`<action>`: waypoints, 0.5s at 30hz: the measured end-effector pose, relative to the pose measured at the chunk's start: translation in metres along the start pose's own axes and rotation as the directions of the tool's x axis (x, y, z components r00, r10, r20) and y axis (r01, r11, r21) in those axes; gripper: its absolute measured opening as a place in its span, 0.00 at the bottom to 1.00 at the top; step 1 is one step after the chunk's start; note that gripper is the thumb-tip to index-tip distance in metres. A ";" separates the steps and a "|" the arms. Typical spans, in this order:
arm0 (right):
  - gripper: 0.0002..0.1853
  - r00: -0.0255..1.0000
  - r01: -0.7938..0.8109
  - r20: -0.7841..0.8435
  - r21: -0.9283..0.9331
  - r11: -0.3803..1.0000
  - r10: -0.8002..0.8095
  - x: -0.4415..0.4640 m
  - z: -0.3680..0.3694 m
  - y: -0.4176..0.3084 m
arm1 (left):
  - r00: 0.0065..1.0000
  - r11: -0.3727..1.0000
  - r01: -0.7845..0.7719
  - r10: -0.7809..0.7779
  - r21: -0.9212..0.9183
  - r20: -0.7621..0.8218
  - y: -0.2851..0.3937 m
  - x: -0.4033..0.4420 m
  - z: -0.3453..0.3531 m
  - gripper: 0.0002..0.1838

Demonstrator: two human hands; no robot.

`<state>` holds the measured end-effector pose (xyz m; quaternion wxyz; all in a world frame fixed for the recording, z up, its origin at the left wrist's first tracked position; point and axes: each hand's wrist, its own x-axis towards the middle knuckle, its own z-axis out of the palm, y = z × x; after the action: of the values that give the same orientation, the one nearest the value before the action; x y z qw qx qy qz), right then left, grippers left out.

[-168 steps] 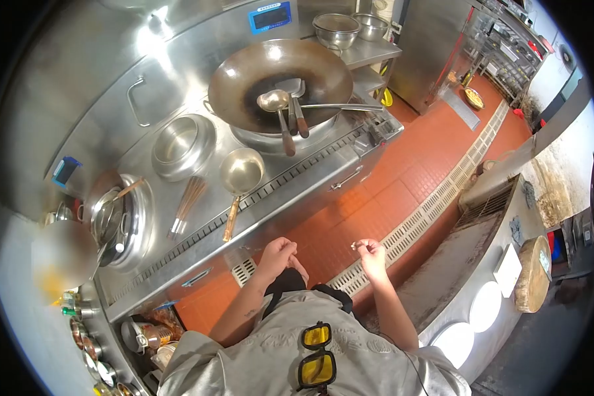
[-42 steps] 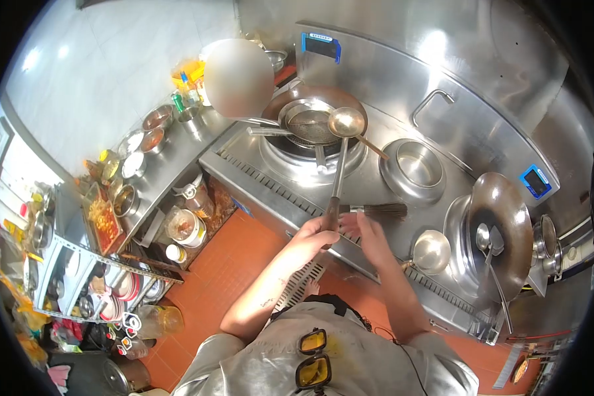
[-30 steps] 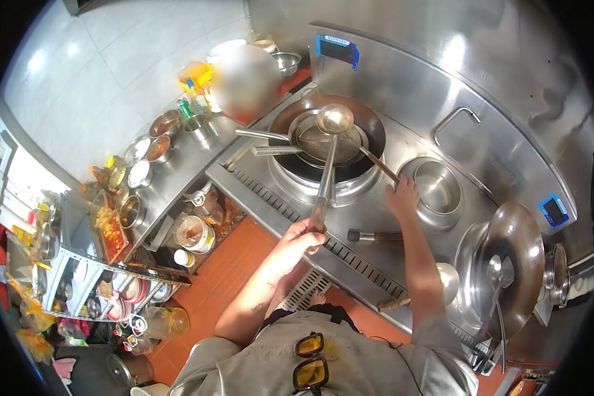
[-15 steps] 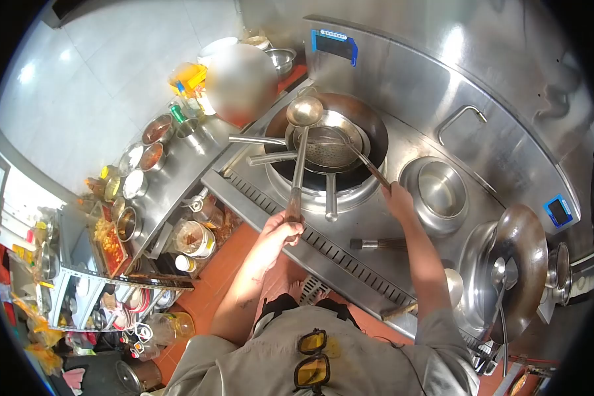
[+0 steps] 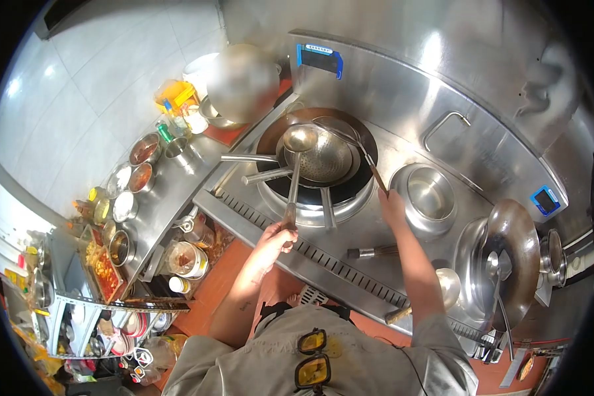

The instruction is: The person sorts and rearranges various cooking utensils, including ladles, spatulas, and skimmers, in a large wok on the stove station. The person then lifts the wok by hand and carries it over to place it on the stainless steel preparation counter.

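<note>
My left hand (image 5: 276,245) is closed round the handle of a metal ladle (image 5: 299,138), whose bowl hangs over the wok. My right hand (image 5: 392,207) grips the handle of a round strainer (image 5: 368,156); its head lies toward the far side of the wok, partly blending with the pans there. Below both tools, a perforated metal strainer pan (image 5: 327,162) rests in the dark wok (image 5: 270,142) on the stove. Several metal handles stick out over the wok's left and front rim. Whether the ladle touches the perforated pan, I cannot tell.
A round metal pot (image 5: 431,191) stands right of the wok, with a brush (image 5: 369,252) in front. Farther right, a second wok (image 5: 518,270) leans tilted, holding utensils. Bowls of ingredients (image 5: 140,178) line the left counter. A blurred person stands beyond the wok.
The strainer head in my right hand has shifted away toward the wok's far rim, uncovering more of the perforated pan. My left hand keeps its hold on the ladle. The whole view has shifted slightly.
</note>
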<state>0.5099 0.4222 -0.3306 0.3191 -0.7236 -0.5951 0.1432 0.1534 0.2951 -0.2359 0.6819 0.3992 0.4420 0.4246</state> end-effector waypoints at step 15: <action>0.27 0.997 -0.029 0.068 -0.046 0.999 0.032 0.024 0.018 -0.002 | 0.995 0.996 0.088 -0.089 0.022 0.053 -0.038 0.032 -0.016 0.12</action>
<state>0.5037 0.4502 -0.3393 0.2798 -0.7343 -0.5976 0.1593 0.1551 0.3159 -0.2837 0.7079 0.3972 0.4449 0.3784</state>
